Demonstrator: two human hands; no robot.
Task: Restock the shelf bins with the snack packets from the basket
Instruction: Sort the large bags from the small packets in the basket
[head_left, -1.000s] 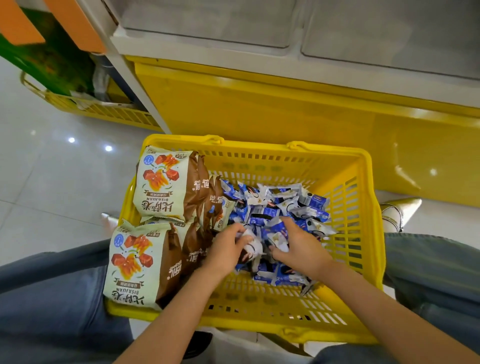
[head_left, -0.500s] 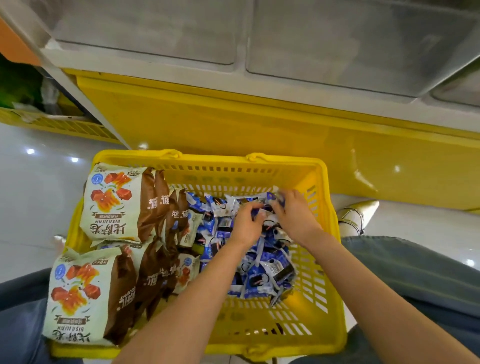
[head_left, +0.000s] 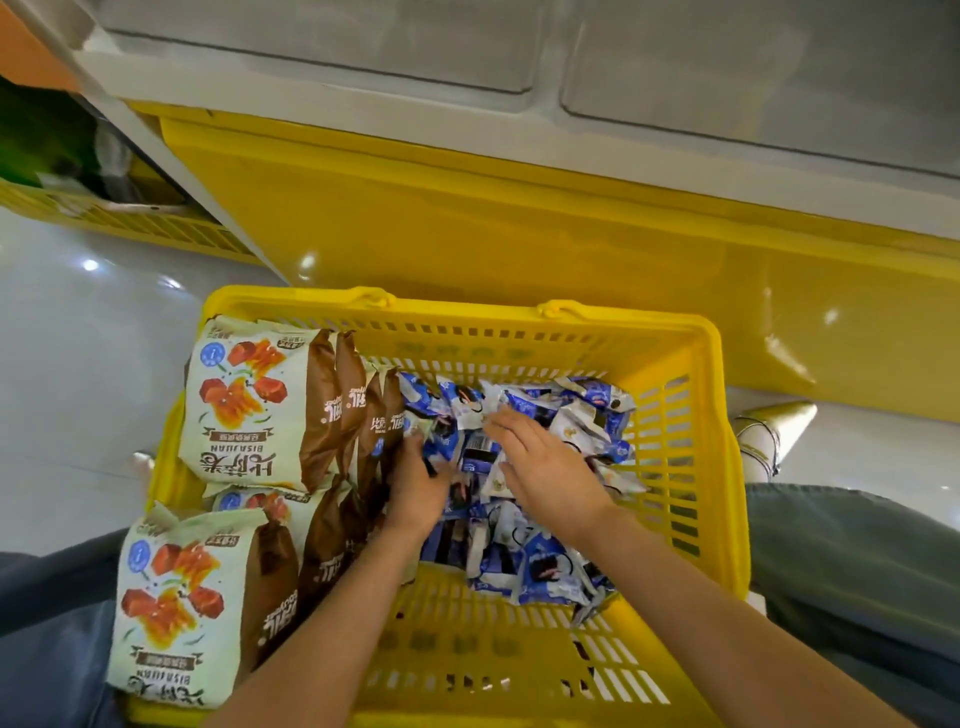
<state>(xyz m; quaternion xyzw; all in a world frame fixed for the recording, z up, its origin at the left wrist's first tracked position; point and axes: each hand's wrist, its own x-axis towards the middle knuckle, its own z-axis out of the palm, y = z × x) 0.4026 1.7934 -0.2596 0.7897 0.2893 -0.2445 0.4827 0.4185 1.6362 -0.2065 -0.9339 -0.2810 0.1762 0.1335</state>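
At the left wall of the basket (head_left: 165, 462) the big bags (head_left: 249, 410) stood on edge, just beside my left hand (head_left: 415, 493). Its fingers were curled down into the small packets (head_left: 545, 566); whether they had hold of any, I could not tell. My right hand (head_left: 545, 467) lay flat on the heap, fingers straight and spread, gripping nothing. The packets sat loose in the basket's right half, below the bins (head_left: 753, 78). I judged them light, crinkly and slippery: best scooped as a bunch from both sides and squeezed only gently.
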